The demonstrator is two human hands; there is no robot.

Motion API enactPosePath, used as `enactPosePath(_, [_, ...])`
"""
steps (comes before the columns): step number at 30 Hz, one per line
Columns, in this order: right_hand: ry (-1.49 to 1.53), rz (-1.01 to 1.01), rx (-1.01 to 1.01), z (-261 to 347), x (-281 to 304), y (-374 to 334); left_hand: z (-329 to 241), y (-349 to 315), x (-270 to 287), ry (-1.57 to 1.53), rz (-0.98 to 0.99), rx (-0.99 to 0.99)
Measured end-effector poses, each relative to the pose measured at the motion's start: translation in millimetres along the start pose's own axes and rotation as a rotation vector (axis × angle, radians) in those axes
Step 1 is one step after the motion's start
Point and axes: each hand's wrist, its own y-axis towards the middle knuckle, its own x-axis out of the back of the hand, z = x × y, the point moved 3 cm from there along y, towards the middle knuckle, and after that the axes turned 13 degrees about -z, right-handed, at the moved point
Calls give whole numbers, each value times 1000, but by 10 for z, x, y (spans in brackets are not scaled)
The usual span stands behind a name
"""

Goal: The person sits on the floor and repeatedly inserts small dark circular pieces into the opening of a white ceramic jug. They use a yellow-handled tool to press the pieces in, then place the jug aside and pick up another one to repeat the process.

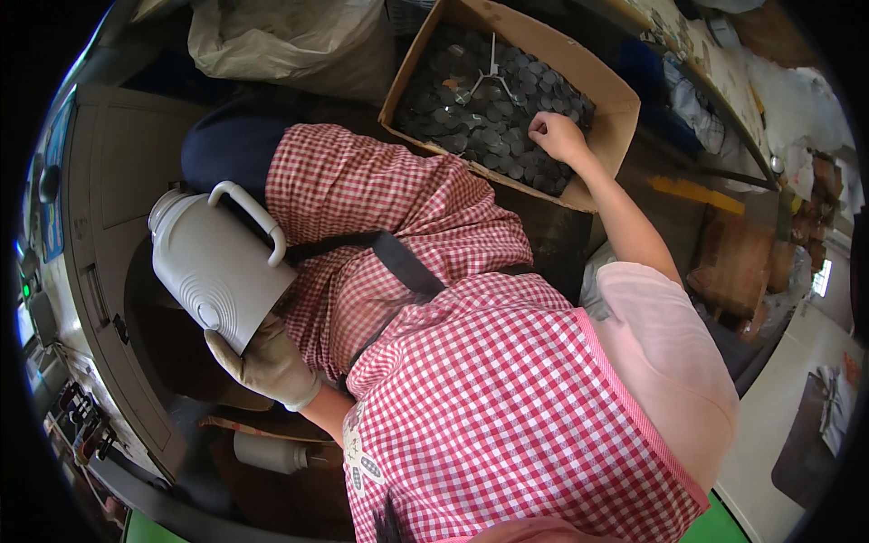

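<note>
My left hand point(267, 366) wears a pale work glove and grips the bottom of a white plastic jug body point(213, 271). The jug has a curved handle and lies tilted against my lap. My right hand point(557, 136) is bare and reaches forward into an open cardboard box point(615, 100) filled with several dark grey round discs point(471, 118). Its fingers are curled down onto the discs near the box's right side. Whether they pinch one is hidden. A red-and-white checked apron point(471, 380) covers my lap and chest.
A white star-shaped plastic piece point(490, 77) lies on the discs. A beige sack point(290, 41) sits behind the box at the left. A grey machine panel point(109, 208) runs along the left edge. A small white cylinder point(267, 452) lies low by my knee. Cluttered shelves stand at the right.
</note>
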Motion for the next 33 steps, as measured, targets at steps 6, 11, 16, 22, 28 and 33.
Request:
enactPosePath(6, [127,3,91,166,-44,-270,59,12,19,28,1,-60])
enactPosePath(11, [44,-181,84,63,-60,-228,151,20,35,138,-17,-191])
enactPosePath(16, [73,-75,33,-155,-141,-170,320,-15,-17,-145,-3,45])
enactPosePath(22, [-16,-135,133,-165,-193,-183,336,-55,-27,8,-22,-46])
enactPosePath(28, [351,-280,-285,-302,105,89,529,-53,-90,-532,-97,458])
enactPosePath(33, [634,-158,-377,-113,227,478,515,-50,-92,151,58,-41])
